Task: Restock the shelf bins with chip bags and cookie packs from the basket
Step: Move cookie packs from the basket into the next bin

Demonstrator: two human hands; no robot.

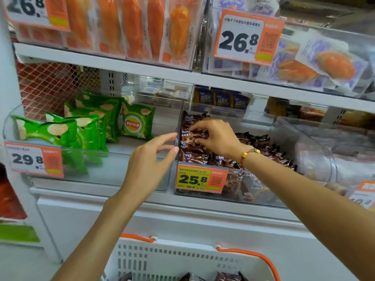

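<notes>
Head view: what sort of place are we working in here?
Most likely a snack aisle in a shop: clear shelf bins stocked with green chip bags and brown cookie packs, printed price tags clipped on front, and a shopping basket below.

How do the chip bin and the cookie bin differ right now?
The chip bin holds green chip bags with its right side bare; the cookie bin is packed with brown cookie packs. Its tag reads 29.8, the cookie bin's 25.8. The right hand grips a pack in the cookie bin; the left hand hovers at the wall between them. Both are clear plastic.
</notes>
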